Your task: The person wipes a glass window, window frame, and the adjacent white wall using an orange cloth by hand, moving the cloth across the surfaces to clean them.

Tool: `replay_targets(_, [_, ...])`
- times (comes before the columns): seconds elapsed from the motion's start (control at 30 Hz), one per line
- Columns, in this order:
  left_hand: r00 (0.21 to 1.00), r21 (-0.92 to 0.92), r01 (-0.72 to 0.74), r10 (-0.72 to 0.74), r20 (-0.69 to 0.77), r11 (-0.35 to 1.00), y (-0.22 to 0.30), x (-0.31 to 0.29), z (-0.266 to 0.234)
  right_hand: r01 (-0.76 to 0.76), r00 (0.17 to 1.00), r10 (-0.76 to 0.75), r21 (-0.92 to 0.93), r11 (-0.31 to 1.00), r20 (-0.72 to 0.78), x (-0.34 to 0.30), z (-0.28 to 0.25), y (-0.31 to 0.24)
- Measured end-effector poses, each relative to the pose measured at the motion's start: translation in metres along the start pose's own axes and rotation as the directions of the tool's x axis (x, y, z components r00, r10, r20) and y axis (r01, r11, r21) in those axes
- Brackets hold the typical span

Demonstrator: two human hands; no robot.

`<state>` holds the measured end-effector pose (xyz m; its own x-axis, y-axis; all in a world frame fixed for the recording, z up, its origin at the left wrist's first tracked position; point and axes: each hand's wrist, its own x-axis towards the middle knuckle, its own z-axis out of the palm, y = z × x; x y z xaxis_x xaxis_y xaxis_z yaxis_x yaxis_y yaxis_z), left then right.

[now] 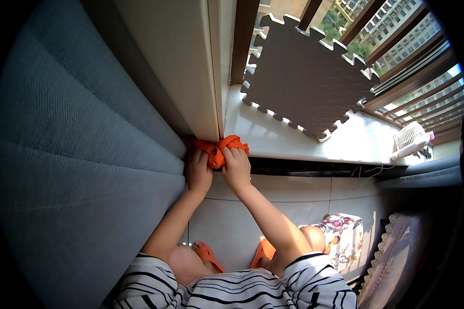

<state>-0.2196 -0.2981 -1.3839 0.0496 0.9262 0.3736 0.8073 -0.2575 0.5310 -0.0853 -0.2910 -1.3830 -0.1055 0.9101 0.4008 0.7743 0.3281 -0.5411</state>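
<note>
"How were the arms posed?"

"The left forearm (175, 221) and right forearm (263, 211) were stretched forward from a striped shirt (237, 288) and slanted inward, so that the hands were brought close together. The left hand (198, 170) was placed in shadow beside a grey-blue curtain (87, 134); the right hand (236, 167) was better lit, its back turned upward."

"Was anything held?"

"A bunched orange cloth (215, 157) was held by both. Its right part was covered by the curled right fingers, its left part by the left hand, though how firmly could not be told in that shadow."

"Which way was it pointed?"

"Its long axis was laid crosswise, from hand to hand, with a thick fold dropped between them toward the person."

"And its place?"

"It was bunched at and just beyond the fingers, at the lower end of a pale wall edge (191, 67), by the left end of a white sill (247, 129). On that sill, farther right, a brown foam mat (304, 77) was propped."
</note>
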Motion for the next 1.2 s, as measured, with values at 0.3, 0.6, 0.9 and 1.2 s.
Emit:
replay_targets(0.3, [0.98,0.09,-0.042,0.023,0.197,0.995,0.059,0.011,0.03,-0.068,0.997,0.07,-0.134,0.989,0.01,-0.015,-0.044,0.028])
replay_targets(0.6, [0.944,0.093,-0.142,0.106,0.311,0.985,0.052,0.019,0.017,-0.046,0.966,0.045,0.0,0.999,0.253,0.034,-0.036,0.036])
replay_targets(0.9, [0.946,0.022,-0.151,0.138,0.294,0.988,0.042,0.001,0.007,0.033,0.981,-0.033,0.001,0.999,0.189,0.009,-0.034,0.025])
replay_targets(1.2, [0.933,-0.067,-0.252,0.261,0.25,0.965,0.074,0.027,0.046,-0.105,0.992,0.118,-0.222,0.97,0.048,-0.015,-0.079,0.061])
